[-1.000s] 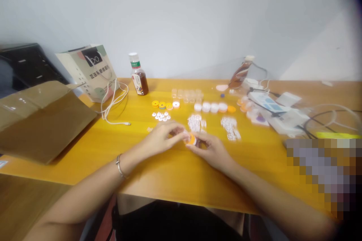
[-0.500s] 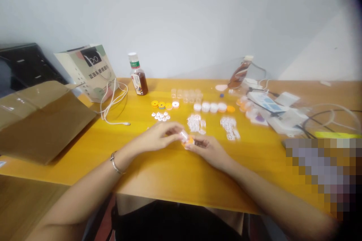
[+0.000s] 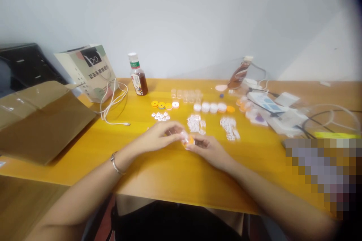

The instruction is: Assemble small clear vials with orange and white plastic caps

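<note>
Over the middle of the table (image 3: 181, 175), my two hands meet around a small part with a clear piece (image 3: 183, 134) on top and an orange cap-like piece (image 3: 187, 141) below. My left hand (image 3: 160, 135) has its fingertips closed on the clear piece. The orange piece is pinched in my right hand (image 3: 210, 151). Whether the two pieces are joined cannot be seen. Beyond my left hand lie small white round discs (image 3: 160, 116). Piles of flat white cut-out pieces (image 3: 194, 123) lie past my right hand.
Behind stand yellow ring caps (image 3: 161, 104), white caps (image 3: 209, 107) and clear cups (image 3: 187, 95). A dark drink bottle (image 3: 139, 79) and a tilted one (image 3: 240, 75) stand farther back. Bags (image 3: 42, 120) and a white cable (image 3: 109, 115) are left; boxes and wires (image 3: 278, 111) right.
The clear piece has tilted slightly between my fingers. Both hands stay in nearly the same place, and the things on the table have not moved.
</note>
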Demonstrator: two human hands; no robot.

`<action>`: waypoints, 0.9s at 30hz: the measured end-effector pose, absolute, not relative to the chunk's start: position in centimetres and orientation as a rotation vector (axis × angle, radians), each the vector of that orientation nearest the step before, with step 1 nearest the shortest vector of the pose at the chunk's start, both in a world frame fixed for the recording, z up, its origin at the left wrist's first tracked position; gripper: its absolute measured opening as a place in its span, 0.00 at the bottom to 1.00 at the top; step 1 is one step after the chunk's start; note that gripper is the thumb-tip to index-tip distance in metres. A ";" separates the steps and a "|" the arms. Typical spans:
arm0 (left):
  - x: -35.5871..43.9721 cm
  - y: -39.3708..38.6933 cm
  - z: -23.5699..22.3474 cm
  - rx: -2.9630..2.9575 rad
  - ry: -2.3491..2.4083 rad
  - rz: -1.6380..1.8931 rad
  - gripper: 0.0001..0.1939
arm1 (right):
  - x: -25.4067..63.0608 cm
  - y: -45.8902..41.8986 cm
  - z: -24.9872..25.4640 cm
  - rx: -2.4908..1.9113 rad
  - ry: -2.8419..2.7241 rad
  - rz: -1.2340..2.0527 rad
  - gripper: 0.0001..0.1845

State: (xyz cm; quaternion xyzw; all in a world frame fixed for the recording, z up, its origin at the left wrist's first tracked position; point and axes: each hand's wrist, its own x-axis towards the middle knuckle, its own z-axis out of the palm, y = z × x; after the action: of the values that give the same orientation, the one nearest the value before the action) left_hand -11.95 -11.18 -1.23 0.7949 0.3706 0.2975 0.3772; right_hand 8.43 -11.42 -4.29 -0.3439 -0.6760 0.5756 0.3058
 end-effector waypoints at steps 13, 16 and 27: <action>-11.8 -11.4 -1.5 2.152 0.840 0.846 0.10 | 8.5 -11.7 -4.7 -0.865 -1.815 1.630 0.15; -11.3 -11.9 -1.6 2.238 0.975 0.859 0.09 | 8.5 -12.0 -4.5 -0.876 -1.913 1.491 0.15; -11.7 -11.4 -1.1 2.158 0.946 0.753 0.19 | 8.4 -11.8 -4.4 -0.927 -2.045 1.199 0.13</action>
State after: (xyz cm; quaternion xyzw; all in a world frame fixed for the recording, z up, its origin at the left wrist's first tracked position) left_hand -11.73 -11.37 -1.15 0.8242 0.3614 0.2876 0.3277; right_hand 8.40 -11.79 -4.43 -0.3483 -0.7680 0.4502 0.2936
